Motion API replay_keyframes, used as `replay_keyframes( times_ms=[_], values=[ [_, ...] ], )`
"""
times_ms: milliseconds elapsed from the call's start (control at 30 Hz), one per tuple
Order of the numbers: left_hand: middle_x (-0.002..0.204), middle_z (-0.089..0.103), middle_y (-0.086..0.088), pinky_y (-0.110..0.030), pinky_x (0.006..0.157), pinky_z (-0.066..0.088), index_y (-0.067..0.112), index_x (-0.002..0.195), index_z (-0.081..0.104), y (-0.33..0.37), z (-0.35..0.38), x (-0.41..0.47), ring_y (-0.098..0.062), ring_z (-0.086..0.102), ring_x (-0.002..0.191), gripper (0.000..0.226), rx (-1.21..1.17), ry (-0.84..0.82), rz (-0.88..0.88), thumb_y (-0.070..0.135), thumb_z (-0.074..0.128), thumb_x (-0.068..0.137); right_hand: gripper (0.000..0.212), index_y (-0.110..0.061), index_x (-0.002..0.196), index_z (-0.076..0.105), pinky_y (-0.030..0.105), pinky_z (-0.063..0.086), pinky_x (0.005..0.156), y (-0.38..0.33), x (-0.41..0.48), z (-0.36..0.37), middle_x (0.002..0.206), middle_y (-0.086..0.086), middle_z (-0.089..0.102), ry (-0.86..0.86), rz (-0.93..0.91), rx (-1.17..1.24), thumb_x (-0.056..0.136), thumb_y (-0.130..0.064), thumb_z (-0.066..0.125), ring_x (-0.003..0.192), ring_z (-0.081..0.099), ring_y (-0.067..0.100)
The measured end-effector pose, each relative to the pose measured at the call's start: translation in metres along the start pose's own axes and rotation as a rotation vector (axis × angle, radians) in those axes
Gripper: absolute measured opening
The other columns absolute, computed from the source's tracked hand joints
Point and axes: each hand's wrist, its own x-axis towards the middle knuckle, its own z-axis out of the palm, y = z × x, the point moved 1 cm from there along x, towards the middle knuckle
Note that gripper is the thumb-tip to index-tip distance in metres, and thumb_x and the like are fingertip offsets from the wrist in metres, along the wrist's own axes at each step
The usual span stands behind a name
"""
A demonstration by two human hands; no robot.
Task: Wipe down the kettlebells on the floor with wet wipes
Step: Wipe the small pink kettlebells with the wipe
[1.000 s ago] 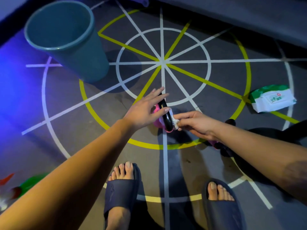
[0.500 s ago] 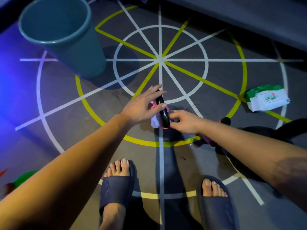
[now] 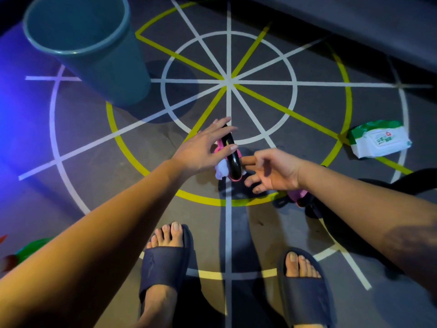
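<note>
The kettlebell point(image 3: 233, 159) shows only its black handle and pink edges, because the left hand point(image 3: 201, 150) covers the rest and part of the wipe point(image 3: 221, 172). Just right of it, a second kettlebell point(image 3: 298, 194) is mostly behind the wrist of the right hand point(image 3: 275, 172). Farther right, the wipes pack point(image 3: 378, 142) has print too small to read. Far lower left, a green object point(image 3: 30, 247) is blurred and cut by the edge.

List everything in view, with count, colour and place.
kettlebell: one, pink with black handle, floor centre
second kettlebell: one, pink, mostly hidden under right forearm
wipe: one, white, crumpled against the first kettlebell
wipes pack: one, green and white, floor right
bucket: one, teal, upper left
green object: one, left edge, unidentifiable
slippers: two, navy, on the feet
hands: two; left hand open over the handle, right hand open beside it
</note>
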Motion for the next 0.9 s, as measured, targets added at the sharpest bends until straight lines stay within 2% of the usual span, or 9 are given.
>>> replay_keyframes(
  times_ms=[67, 133, 233, 300, 400, 533, 633, 767, 900],
  values=[
    [0.165, 0.021, 0.021, -0.033, 0.118, 0.028, 0.04, 0.149, 0.044, 0.0, 0.001, 0.001, -0.002, 0.015, 0.153, 0.052, -0.008, 0.008, 0.002, 0.058, 0.05, 0.1, 0.047, -0.012, 0.114, 0.054, 0.029, 0.042, 0.054, 0.0, 0.002, -0.003, 0.095, 0.006, 0.056, 0.005, -0.006, 0.155, 0.071, -0.022, 0.038, 0.063, 0.052, 0.019],
    [0.164, 0.022, 0.022, -0.041, 0.118, 0.035, 0.04, 0.148, 0.045, -0.001, 0.002, 0.002, -0.004, 0.024, 0.151, 0.052, -0.018, 0.009, 0.006, 0.06, 0.049, 0.1, 0.049, -0.013, 0.12, 0.049, 0.03, 0.042, 0.054, 0.003, 0.007, -0.004, 0.093, 0.007, 0.053, 0.026, -0.009, 0.198, 0.077, -0.031, 0.035, 0.061, 0.051, 0.021],
    [0.164, 0.023, 0.023, -0.045, 0.115, 0.04, 0.041, 0.147, 0.045, -0.003, 0.002, 0.001, -0.007, 0.034, 0.148, 0.052, -0.046, 0.001, 0.003, 0.062, 0.049, 0.099, 0.042, -0.011, 0.104, 0.056, 0.034, 0.044, 0.059, 0.006, 0.013, 0.0, 0.099, 0.013, 0.057, 0.136, -0.041, 0.001, 0.087, -0.036, 0.027, 0.067, 0.06, 0.031],
    [0.163, 0.023, 0.023, -0.044, 0.116, 0.038, 0.041, 0.147, 0.045, -0.003, 0.002, 0.001, -0.006, 0.03, 0.149, 0.051, -0.04, 0.007, 0.007, 0.061, 0.05, 0.099, 0.037, -0.011, 0.093, 0.057, 0.034, 0.041, 0.056, 0.01, 0.017, 0.006, 0.098, 0.016, 0.059, 0.26, -0.109, -0.154, 0.092, -0.032, 0.027, 0.066, 0.061, 0.033],
    [0.164, 0.024, 0.021, -0.04, 0.118, 0.034, 0.04, 0.147, 0.045, -0.001, 0.002, 0.001, -0.003, 0.019, 0.152, 0.051, -0.007, 0.013, 0.01, 0.057, 0.051, 0.1, 0.034, -0.003, 0.098, 0.06, 0.033, 0.039, 0.049, 0.016, 0.023, 0.01, 0.091, 0.019, 0.062, 0.421, -0.209, -0.291, 0.09, -0.026, 0.036, 0.058, 0.055, 0.03],
    [0.164, 0.024, 0.022, -0.039, 0.115, 0.037, 0.04, 0.147, 0.045, -0.001, 0.002, 0.001, -0.005, 0.027, 0.15, 0.05, -0.01, 0.012, 0.017, 0.057, 0.051, 0.1, 0.034, -0.009, 0.074, 0.066, 0.033, 0.047, 0.054, 0.008, 0.023, 0.015, 0.073, 0.007, 0.071, 0.482, -0.224, -0.554, 0.096, -0.018, 0.042, 0.063, 0.059, 0.024],
    [0.164, 0.024, 0.021, -0.03, 0.111, 0.033, 0.039, 0.148, 0.046, -0.001, 0.0, 0.001, -0.007, 0.032, 0.148, 0.05, -0.02, 0.018, -0.002, 0.055, 0.052, 0.1, 0.029, -0.014, 0.084, 0.073, 0.035, 0.053, 0.065, 0.01, 0.025, 0.006, 0.086, 0.01, 0.075, 0.388, -0.216, -0.528, 0.098, -0.014, 0.048, 0.073, 0.063, 0.02],
    [0.164, 0.024, 0.022, -0.035, 0.115, 0.035, 0.04, 0.148, 0.045, -0.002, 0.003, 0.002, -0.006, 0.028, 0.15, 0.051, -0.012, 0.009, 0.014, 0.057, 0.051, 0.1, 0.019, -0.014, 0.102, 0.071, 0.022, 0.053, 0.064, 0.009, 0.021, -0.009, 0.088, 0.007, 0.075, 0.252, -0.186, -0.378, 0.103, -0.01, 0.052, 0.073, 0.065, 0.013],
    [0.163, 0.026, 0.02, -0.037, 0.114, 0.037, 0.039, 0.147, 0.046, -0.002, 0.002, 0.004, -0.008, 0.031, 0.149, 0.051, -0.01, 0.004, 0.007, 0.056, 0.051, 0.1, 0.03, -0.011, 0.091, 0.07, 0.024, 0.044, 0.054, 0.001, 0.03, -0.004, 0.074, 0.009, 0.067, 0.484, -0.298, -0.543, 0.096, 0.007, 0.047, 0.053, 0.059, 0.007]
  ],
)
